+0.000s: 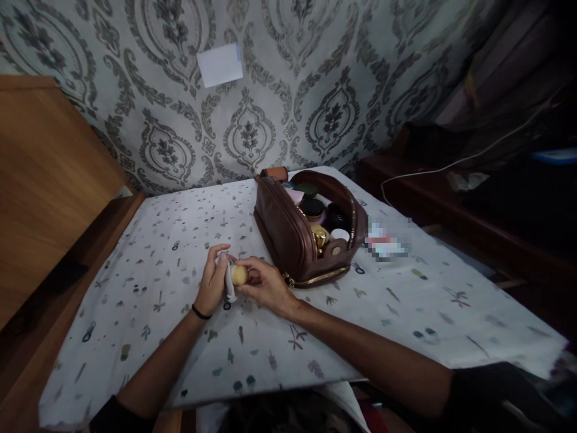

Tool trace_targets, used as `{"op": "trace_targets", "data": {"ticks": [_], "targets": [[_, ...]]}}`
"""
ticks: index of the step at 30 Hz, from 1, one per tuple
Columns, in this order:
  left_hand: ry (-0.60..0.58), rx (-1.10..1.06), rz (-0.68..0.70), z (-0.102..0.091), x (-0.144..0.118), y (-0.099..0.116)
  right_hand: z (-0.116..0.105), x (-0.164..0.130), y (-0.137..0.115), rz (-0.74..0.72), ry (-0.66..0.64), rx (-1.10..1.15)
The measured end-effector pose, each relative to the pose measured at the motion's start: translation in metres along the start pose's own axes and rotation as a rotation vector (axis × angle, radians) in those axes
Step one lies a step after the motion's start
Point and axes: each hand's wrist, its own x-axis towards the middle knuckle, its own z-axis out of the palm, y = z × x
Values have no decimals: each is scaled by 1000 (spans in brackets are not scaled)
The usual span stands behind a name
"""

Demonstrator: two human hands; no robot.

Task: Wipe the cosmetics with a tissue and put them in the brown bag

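My left hand, with a black band at the wrist, is closed around a thin white cloth or wipe. Between the fingers and thumb of my right hand is a small pale-yellow round object, its near end facing me; its exact kind I cannot make out. The cloth lies against the left side of this object. Just beyond my right hand stands a brown leather toiletry bag, unzipped. Inside it are a black-lidded jar, a gold-coloured piece, a white round lid and other containers.
A white patterned cloth covers the table. Wooden furniture borders it on the left, wallpaper behind. A blurred-out packet lies right of the bag. A white cable runs over dark furniture at right.
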Motion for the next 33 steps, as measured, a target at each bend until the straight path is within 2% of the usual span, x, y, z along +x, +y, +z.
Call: {"op": "trace_targets", "data": {"ticks": [3, 7, 14, 18, 21, 23, 27, 30, 33], "targets": [[-26, 70, 90, 3, -4, -3, -1, 1, -5, 66, 69, -13], [-96, 210, 156, 6, -8, -3, -4, -2, -6, 13, 94, -229], [13, 220, 101, 0, -3, 4, -3, -4, -2, -200, -27, -342], [15, 120, 43, -1, -2, 5, -2, -4, -4, -128, -16, -264], [17, 88, 79, 0, -3, 2, -1, -3, -4, -33, 34, -106], [-32, 109, 124, 2, -5, -2, -1, -4, -4, -8, 53, -70], [-108, 181, 179, 4, -7, -6, -4, -6, -5, -60, 9, -254], [-64, 165, 162, 2, -5, -3, -5, -7, -6, -105, -38, -337], [-53, 116, 80, -1, -3, 2, -4, -7, -4, -75, -52, -314]]}}
